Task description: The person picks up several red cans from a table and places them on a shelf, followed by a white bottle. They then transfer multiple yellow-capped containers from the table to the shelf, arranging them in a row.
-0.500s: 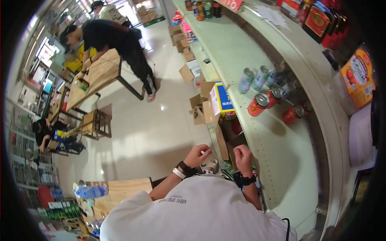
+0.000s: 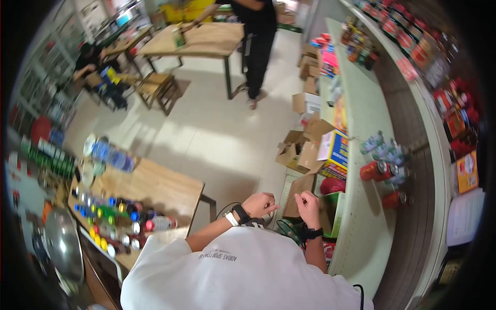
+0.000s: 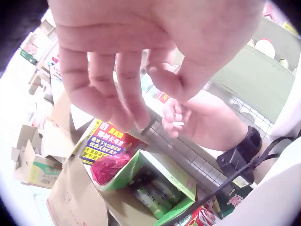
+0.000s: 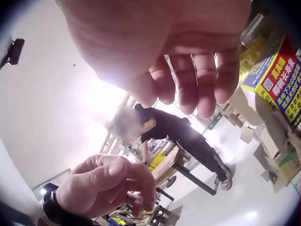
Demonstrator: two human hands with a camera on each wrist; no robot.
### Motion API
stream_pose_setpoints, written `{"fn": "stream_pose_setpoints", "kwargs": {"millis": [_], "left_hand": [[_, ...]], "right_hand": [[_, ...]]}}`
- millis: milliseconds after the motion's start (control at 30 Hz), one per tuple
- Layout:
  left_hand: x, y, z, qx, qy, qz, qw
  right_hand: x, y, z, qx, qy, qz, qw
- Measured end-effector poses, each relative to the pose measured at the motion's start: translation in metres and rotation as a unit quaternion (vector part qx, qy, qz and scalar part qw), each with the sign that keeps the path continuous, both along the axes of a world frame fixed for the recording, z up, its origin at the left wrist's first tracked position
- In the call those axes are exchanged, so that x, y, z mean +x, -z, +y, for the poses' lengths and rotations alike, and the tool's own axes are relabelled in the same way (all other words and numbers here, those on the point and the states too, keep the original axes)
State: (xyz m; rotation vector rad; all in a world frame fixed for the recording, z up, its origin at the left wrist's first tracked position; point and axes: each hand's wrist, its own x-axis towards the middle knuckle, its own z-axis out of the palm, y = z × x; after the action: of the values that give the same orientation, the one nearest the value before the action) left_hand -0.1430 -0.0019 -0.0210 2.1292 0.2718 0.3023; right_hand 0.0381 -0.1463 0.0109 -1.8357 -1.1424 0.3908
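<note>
Both hands are raised in front of the white shirt, loosely curled and holding nothing that shows. My left hand is on the left, over the floor beside the shelf; its fingers hang bent in the left wrist view. My right hand is a short gap away, near the shelf's edge. In the left wrist view a small white patch shows at the right hand's fingertips. Below the hands stands an open green carton with bottles inside, next to a pink bag. Red cans and clear bottles stand on the shelf.
A wooden table at left carries several bottles and a water pack. Open cardboard boxes and a blue-yellow carton line the shelf. A person stands by a farther table.
The head view has turned left and down, bringing the near table with its bottles into sight. Both hands stay loosely curled before the shirt. The far person now stands more upright.
</note>
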Motion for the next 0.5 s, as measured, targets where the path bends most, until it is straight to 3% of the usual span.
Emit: {"fn": "stream_pose_setpoints", "kwargs": {"millis": [100,233,333,500], "left_hand": [[-0.064,0.006,-0.013,-0.028,-0.096,0.019,0.995],[-0.151,0.041,-0.049,-0.239,-0.234,0.022,0.942],[-0.211,0.036,-0.072,-0.267,-0.297,0.091,0.912],[-0.293,0.035,-0.109,-0.270,-0.409,-0.006,0.872]], "right_hand": [[-0.043,0.003,0.010,-0.017,-0.062,-0.014,0.998],[-0.114,0.014,0.010,-0.056,-0.190,0.032,0.980],[-0.164,0.028,0.010,-0.080,-0.265,0.008,0.961],[-0.237,0.029,0.025,-0.119,-0.403,0.001,0.907]]}}
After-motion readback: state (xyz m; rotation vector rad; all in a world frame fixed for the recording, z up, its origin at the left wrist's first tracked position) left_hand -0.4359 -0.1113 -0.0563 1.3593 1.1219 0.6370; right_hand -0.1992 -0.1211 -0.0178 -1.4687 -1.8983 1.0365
